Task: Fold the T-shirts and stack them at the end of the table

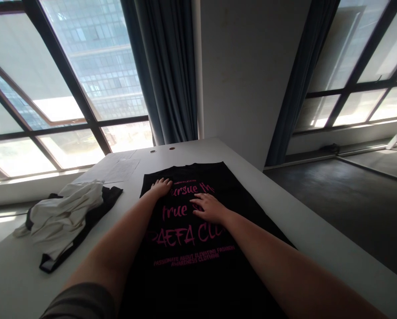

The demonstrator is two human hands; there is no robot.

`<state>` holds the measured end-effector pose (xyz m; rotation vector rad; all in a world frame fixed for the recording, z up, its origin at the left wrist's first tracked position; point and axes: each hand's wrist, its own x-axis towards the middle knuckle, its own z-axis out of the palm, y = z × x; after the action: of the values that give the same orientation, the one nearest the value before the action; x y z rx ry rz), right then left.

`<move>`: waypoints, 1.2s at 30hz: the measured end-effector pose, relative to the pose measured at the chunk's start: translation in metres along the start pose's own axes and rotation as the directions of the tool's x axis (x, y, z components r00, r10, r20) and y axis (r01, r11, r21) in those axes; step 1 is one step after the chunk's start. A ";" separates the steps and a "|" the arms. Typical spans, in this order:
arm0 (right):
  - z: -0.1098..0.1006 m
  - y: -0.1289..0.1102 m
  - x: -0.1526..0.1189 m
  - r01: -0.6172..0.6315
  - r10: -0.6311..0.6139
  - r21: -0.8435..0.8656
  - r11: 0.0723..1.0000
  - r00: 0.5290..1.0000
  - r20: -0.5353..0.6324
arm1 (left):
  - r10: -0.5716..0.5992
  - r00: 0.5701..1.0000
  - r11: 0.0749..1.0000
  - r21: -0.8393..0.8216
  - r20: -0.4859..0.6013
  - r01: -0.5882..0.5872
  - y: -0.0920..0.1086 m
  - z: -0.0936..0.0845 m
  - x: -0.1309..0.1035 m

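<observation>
A black T-shirt (198, 283) with pink lettering lies spread out on the white table. Its sleeves do not show, and the part nearest me runs out of the picture at the bottom. My left hand (161, 187) rests flat on the upper left of the shirt, fingers stretched out near the top line of print. Over the middle of the lettering lies my right hand (209, 208), its fingers spread and pointing left, covering some of the words. Neither hand grips the cloth.
A crumpled white and black garment (68, 217) lies on the table (318, 248) to the left. Behind it are some papers (118, 170). A blue-grey curtain (168, 75), a wall pillar (245, 79) and windows stand beyond the table's far end.
</observation>
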<state>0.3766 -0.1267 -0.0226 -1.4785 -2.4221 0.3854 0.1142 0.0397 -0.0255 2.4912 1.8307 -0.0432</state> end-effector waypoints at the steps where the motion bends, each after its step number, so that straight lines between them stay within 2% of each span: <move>1: 0.000 -0.001 0.000 0.000 0.000 -0.001 1.000 1.000 0.001 | -0.004 1.000 1.000 -0.003 0.011 0.004 -0.001 0.001 0.006; 4: -0.001 -0.002 -0.001 0.001 -0.001 -0.006 1.000 1.000 -0.001 | -0.039 0.999 0.999 -0.017 0.007 0.039 -0.005 0.005 0.013; 10: -0.002 -0.002 -0.001 -0.004 0.004 -0.004 1.000 1.000 0.002 | -0.020 1.000 0.999 -0.047 -0.023 0.018 -0.011 0.015 0.008; 14: -0.002 -0.002 -0.001 -0.008 0.008 -0.003 1.000 1.000 0.004 | -0.174 0.982 0.982 -0.092 -0.069 0.167 -0.012 0.015 0.013; 16: -0.002 -0.003 -0.001 -0.007 0.007 -0.009 1.000 1.000 0.009 | -0.230 0.971 0.970 -0.102 -0.068 0.223 -0.011 0.012 0.020; 21: -0.004 -0.005 -0.002 -0.025 0.026 -0.025 0.999 0.999 0.019 | -0.254 0.964 0.964 -0.095 -0.078 0.247 -0.011 -0.001 0.042; 24: -0.004 -0.005 -0.002 -0.031 0.031 -0.026 0.999 0.999 0.021 | -0.267 0.959 0.961 -0.092 -0.093 0.259 -0.018 0.001 0.052; 29: -0.004 -0.005 -0.003 -0.032 0.033 -0.023 0.999 0.999 0.031 | -0.256 0.967 0.963 -0.097 -0.019 0.253 -0.035 0.011 0.070; 36: -0.003 -0.005 -0.002 -0.026 0.027 -0.028 0.999 0.999 0.018 | -0.263 0.963 0.960 -0.088 0.049 0.267 -0.039 0.005 0.101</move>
<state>0.3742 -0.1308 -0.0182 -1.5268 -2.4334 0.3739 0.1075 0.1475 -0.0365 2.1540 2.0862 -0.0121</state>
